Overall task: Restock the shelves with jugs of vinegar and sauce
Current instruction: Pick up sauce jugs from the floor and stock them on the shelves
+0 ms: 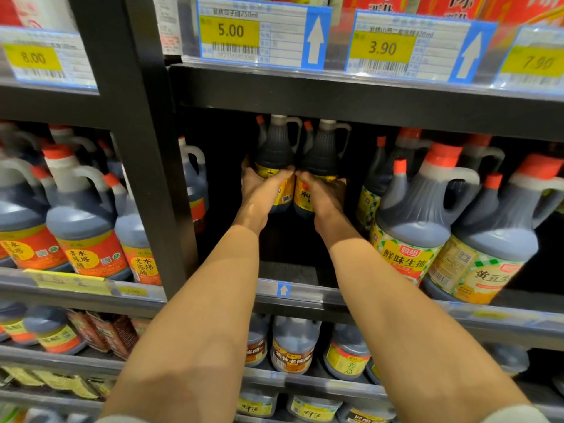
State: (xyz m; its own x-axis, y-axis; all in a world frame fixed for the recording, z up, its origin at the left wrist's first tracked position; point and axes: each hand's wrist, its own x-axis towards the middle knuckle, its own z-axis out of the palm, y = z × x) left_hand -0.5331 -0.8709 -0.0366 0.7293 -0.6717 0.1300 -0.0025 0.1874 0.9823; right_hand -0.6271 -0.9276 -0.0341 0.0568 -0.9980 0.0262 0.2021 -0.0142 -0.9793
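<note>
Two jugs side by side: left hand [259, 186] grips left jug [276, 154], right hand [323, 193] grips right jug [322, 154].

Bare shelf [290, 271] lies open at its front edge, hemmed by the black upright [146, 178] leftward and green-labelled jugs [409, 227] rightward.

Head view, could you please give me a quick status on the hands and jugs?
Left hand grips left jug; right hand grips right jug. Both deep in shelf bay, side by side. Front of shelf bare; nothing blocking.
</note>
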